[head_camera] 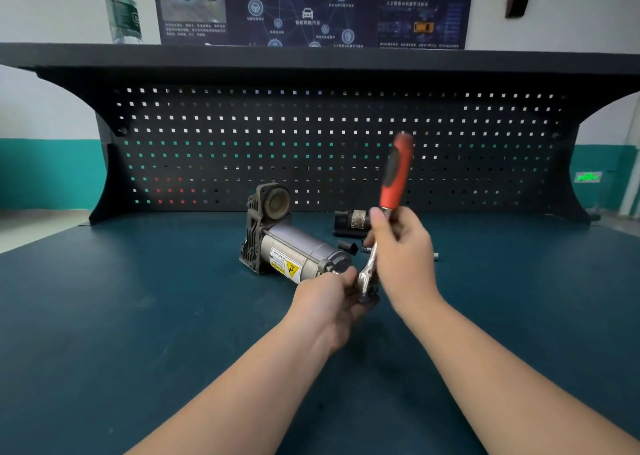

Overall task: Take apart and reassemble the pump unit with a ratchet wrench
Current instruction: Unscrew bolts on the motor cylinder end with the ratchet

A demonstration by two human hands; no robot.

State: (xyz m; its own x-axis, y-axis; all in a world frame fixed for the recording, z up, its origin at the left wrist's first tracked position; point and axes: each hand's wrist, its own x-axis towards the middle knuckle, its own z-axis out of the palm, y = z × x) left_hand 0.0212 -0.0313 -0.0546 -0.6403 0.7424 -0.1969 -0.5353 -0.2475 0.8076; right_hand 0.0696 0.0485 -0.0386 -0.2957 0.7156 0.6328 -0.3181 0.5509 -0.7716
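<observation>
The pump unit (287, 247), a grey motor cylinder with a yellow warning label and a dark finned housing, lies on the dark green bench mat (138, 316). A ratchet wrench (391, 184) with a red and black handle points up and away, blurred by motion. My right hand (403, 257) grips its metal shank just below the handle. The wrench's chrome head (365, 283) sits lower, and my left hand (332, 302) curls around it at the near end of the motor. What is on the head is hidden by my fingers.
A black removed part (351, 222) with a worn label lies behind my right hand, with a small black cap (348, 247) and a small metal piece (435, 256) near it. A perforated back panel (329, 150) closes the bench's far side. A water bottle (123, 8) stands on the top shelf.
</observation>
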